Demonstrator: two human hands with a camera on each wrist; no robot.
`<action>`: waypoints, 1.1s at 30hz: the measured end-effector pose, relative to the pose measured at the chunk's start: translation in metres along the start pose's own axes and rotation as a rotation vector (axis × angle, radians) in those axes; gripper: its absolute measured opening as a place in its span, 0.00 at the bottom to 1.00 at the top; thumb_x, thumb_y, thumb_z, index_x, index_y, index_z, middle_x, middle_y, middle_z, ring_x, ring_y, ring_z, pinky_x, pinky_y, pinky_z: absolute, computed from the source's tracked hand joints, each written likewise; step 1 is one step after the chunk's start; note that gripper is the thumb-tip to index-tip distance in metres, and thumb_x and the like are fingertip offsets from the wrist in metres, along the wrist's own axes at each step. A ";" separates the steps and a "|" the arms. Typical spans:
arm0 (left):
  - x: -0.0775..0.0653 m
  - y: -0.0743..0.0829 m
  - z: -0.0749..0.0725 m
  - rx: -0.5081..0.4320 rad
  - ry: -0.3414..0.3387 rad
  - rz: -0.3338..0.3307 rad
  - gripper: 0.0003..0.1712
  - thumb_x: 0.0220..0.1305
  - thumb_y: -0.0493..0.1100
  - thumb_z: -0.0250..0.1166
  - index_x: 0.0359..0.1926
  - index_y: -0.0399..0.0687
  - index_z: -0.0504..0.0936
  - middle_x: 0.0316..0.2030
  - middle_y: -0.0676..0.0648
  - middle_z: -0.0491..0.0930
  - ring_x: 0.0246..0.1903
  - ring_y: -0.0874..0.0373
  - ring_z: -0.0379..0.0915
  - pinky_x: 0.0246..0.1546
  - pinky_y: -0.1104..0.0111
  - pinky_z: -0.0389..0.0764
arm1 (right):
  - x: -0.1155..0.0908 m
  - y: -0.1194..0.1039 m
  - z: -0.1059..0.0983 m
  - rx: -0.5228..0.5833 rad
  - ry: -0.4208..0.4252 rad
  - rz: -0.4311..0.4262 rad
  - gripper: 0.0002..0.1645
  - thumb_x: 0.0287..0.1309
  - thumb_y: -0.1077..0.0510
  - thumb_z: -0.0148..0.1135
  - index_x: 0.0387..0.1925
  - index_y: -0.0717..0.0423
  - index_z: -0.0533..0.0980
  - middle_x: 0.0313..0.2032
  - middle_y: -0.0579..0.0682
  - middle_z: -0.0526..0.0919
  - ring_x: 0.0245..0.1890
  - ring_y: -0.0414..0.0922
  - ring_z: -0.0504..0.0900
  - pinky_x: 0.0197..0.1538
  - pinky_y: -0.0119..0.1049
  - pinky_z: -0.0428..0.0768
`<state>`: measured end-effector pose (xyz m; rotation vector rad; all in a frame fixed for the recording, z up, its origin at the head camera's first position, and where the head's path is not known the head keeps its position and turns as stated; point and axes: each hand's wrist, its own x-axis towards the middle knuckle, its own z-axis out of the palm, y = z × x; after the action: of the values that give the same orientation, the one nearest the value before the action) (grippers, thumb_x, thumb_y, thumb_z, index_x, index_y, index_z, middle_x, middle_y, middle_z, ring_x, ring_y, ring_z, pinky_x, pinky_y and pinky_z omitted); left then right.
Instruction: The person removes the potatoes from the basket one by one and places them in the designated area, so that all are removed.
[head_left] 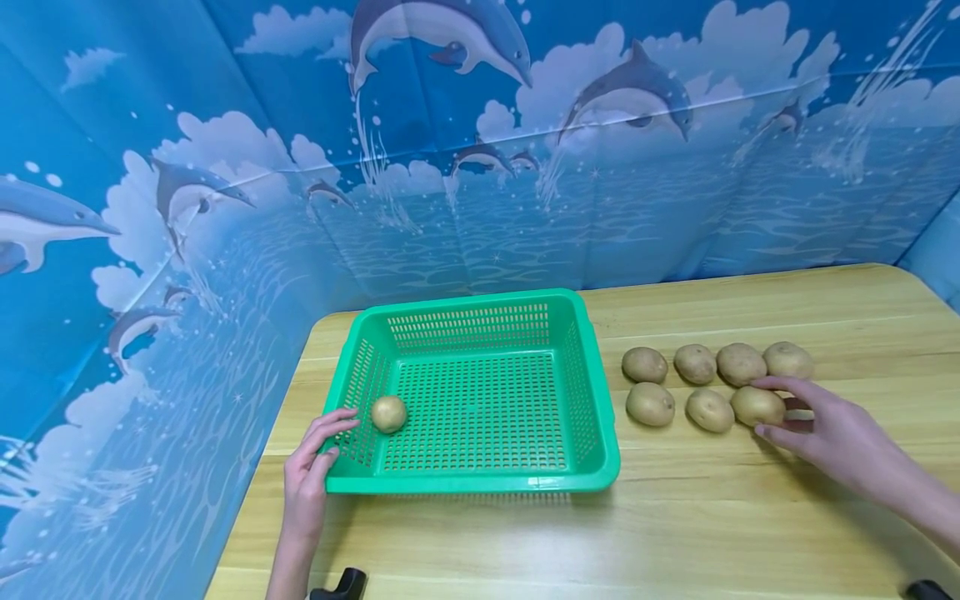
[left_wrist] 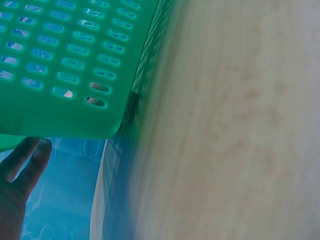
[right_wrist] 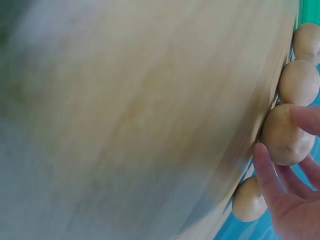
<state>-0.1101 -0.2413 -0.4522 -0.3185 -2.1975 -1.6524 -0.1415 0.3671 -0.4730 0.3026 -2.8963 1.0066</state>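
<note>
On the left, a green plastic basket (head_left: 603, 450) with slotted walls stands on the table, one potato (head_left: 389, 414) lying inside near its left wall. My left hand (head_left: 309, 467) grips the basket's rim at the front left corner, fingers over the edge; part of this hand (left_wrist: 22, 175) shows by the basket wall in the left wrist view. To the right, my right hand (head_left: 832, 429) holds a potato (head_left: 756, 407) between thumb and fingers at the right end of the front row. In the right wrist view, the fingers surround that potato (right_wrist: 285, 135), which appears to touch the table.
Several potatoes (head_left: 741, 364) form a back row right of the basket; two more, a left one (head_left: 650, 404) and a middle one (head_left: 709, 411), share the front row. A dolphin-print curtain (head_left: 480, 208) borders the wooden table (head_left: 510, 542). A black object (head_left: 348, 583) appears at the bottom edge.
</note>
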 end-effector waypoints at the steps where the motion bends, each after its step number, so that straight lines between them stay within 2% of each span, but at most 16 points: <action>1: 0.000 0.000 0.000 0.001 0.001 -0.001 0.26 0.58 0.20 0.42 0.50 0.32 0.82 0.56 0.37 0.76 0.65 0.47 0.63 0.67 0.65 0.58 | 0.000 0.000 0.000 0.004 -0.004 0.004 0.35 0.53 0.57 0.73 0.61 0.60 0.70 0.55 0.70 0.72 0.45 0.67 0.79 0.32 0.34 0.83; 7: -0.001 0.000 -0.001 -0.002 0.004 -0.003 0.26 0.58 0.20 0.42 0.50 0.32 0.82 0.56 0.37 0.76 0.65 0.47 0.63 0.67 0.65 0.58 | -0.001 -0.002 -0.002 0.009 -0.016 0.022 0.38 0.52 0.56 0.74 0.62 0.63 0.69 0.54 0.72 0.71 0.46 0.69 0.78 0.32 0.38 0.84; 11: -0.001 -0.001 -0.001 -0.001 0.005 -0.001 0.26 0.58 0.20 0.42 0.50 0.32 0.82 0.56 0.38 0.76 0.65 0.47 0.63 0.67 0.65 0.58 | -0.003 -0.006 -0.006 -0.002 0.016 0.004 0.40 0.50 0.58 0.75 0.62 0.66 0.68 0.53 0.75 0.72 0.44 0.73 0.78 0.34 0.49 0.83; 13: -0.001 -0.001 -0.001 0.001 0.002 0.002 0.26 0.58 0.20 0.42 0.50 0.32 0.82 0.56 0.38 0.76 0.65 0.47 0.63 0.67 0.65 0.58 | -0.003 -0.008 -0.009 -0.015 0.042 -0.019 0.39 0.51 0.59 0.75 0.62 0.67 0.68 0.53 0.75 0.72 0.44 0.75 0.76 0.37 0.55 0.79; 17: 0.000 -0.002 -0.001 -0.001 -0.005 0.014 0.26 0.57 0.20 0.42 0.50 0.30 0.81 0.57 0.37 0.75 0.64 0.47 0.63 0.67 0.65 0.58 | -0.001 -0.020 -0.014 -0.048 0.092 -0.055 0.37 0.54 0.60 0.72 0.63 0.65 0.68 0.55 0.71 0.72 0.47 0.73 0.73 0.43 0.60 0.72; 21: 0.000 -0.002 0.000 0.002 -0.005 0.018 0.26 0.57 0.20 0.42 0.49 0.31 0.81 0.56 0.37 0.76 0.64 0.47 0.63 0.67 0.65 0.59 | 0.005 -0.040 -0.018 -0.055 0.087 -0.091 0.36 0.57 0.57 0.71 0.65 0.59 0.68 0.56 0.64 0.73 0.49 0.70 0.74 0.42 0.61 0.72; 23: 0.000 -0.003 0.000 0.002 -0.004 0.019 0.26 0.58 0.20 0.42 0.49 0.32 0.82 0.57 0.37 0.76 0.64 0.47 0.63 0.67 0.65 0.59 | 0.008 -0.051 -0.018 -0.055 0.091 -0.121 0.36 0.55 0.58 0.72 0.65 0.57 0.70 0.55 0.59 0.74 0.49 0.66 0.75 0.45 0.51 0.77; 25: 0.000 -0.003 -0.001 0.001 -0.005 0.021 0.26 0.58 0.20 0.42 0.49 0.32 0.82 0.57 0.37 0.76 0.64 0.47 0.63 0.67 0.65 0.59 | 0.012 -0.059 -0.016 -0.059 0.098 -0.173 0.36 0.53 0.60 0.73 0.63 0.56 0.71 0.53 0.56 0.75 0.48 0.62 0.77 0.43 0.40 0.79; 28: 0.000 -0.003 0.000 0.001 -0.008 0.029 0.26 0.57 0.20 0.42 0.49 0.30 0.81 0.57 0.36 0.75 0.64 0.47 0.63 0.67 0.65 0.59 | 0.019 -0.071 -0.012 -0.056 0.098 -0.234 0.37 0.50 0.62 0.75 0.62 0.55 0.72 0.55 0.55 0.77 0.45 0.57 0.80 0.41 0.28 0.76; 30: 0.000 -0.004 -0.001 0.002 -0.010 0.033 0.25 0.57 0.20 0.42 0.50 0.29 0.81 0.56 0.36 0.75 0.64 0.47 0.63 0.67 0.65 0.60 | 0.022 -0.079 -0.010 -0.042 0.072 -0.257 0.37 0.51 0.61 0.74 0.63 0.52 0.72 0.56 0.53 0.77 0.47 0.56 0.80 0.42 0.31 0.76; 33: 0.000 -0.004 -0.001 0.010 -0.012 0.035 0.26 0.57 0.20 0.42 0.50 0.30 0.81 0.56 0.36 0.75 0.64 0.47 0.63 0.67 0.65 0.60 | 0.028 -0.093 -0.007 -0.007 0.028 -0.290 0.36 0.54 0.61 0.72 0.65 0.49 0.70 0.59 0.51 0.76 0.50 0.54 0.78 0.47 0.28 0.75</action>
<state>-0.1117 -0.2440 -0.4558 -0.3627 -2.1958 -1.6252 -0.1498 0.2958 -0.4079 0.6779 -2.7232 0.9413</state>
